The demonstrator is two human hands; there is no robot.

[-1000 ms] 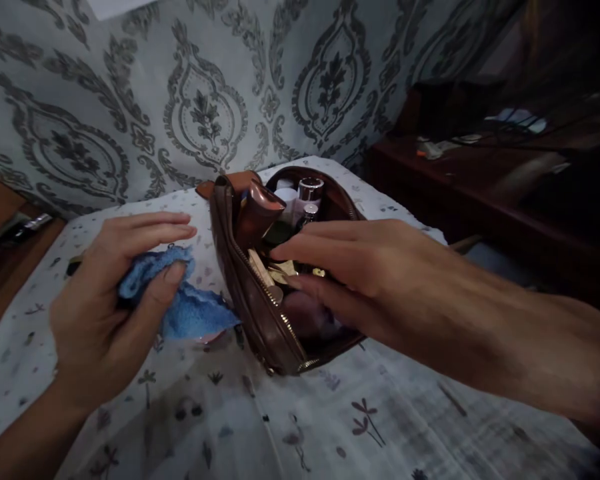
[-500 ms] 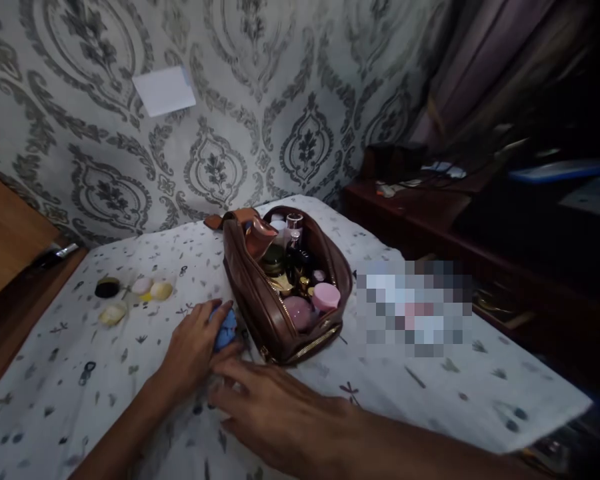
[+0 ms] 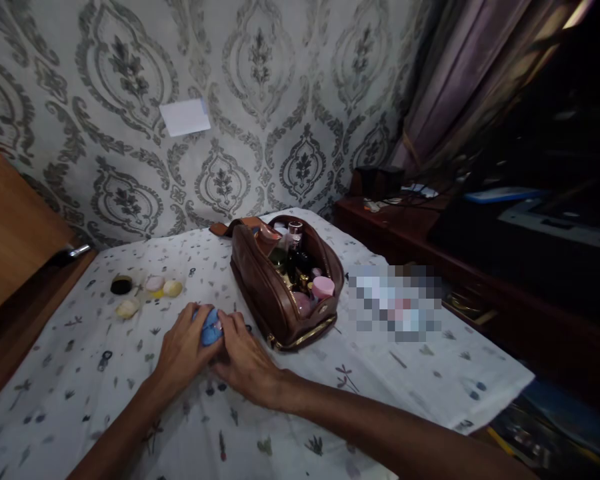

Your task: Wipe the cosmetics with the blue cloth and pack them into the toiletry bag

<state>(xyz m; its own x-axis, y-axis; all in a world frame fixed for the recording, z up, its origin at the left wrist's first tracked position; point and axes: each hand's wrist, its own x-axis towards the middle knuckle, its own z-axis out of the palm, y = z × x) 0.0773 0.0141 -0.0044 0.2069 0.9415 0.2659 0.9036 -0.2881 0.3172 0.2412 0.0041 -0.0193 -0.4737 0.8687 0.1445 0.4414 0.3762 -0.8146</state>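
Observation:
My left hand [image 3: 183,350] and my right hand [image 3: 245,360] meet on a small blue cloth [image 3: 211,330], fingers curled round it, on the patterned white sheet [image 3: 130,400]. Just right of the hands stands an open brown leather toiletry bag [image 3: 270,303], unzipped, packed with bottles, jars and a pink-lidded jar [image 3: 323,287]. What the cloth wraps, if anything, is hidden.
A dark round lid [image 3: 121,286] and pale shell-like pieces [image 3: 173,288] lie at the left on the sheet. A wooden board [image 3: 10,233] stands at the far left. A dark wooden cabinet [image 3: 430,240] with clutter runs along the right. A blurred patch [image 3: 395,303] lies right of the bag.
My right hand left the bag's opening and came down to the blue cloth beside my left hand. The view pulled back and up, showing more of the surface.

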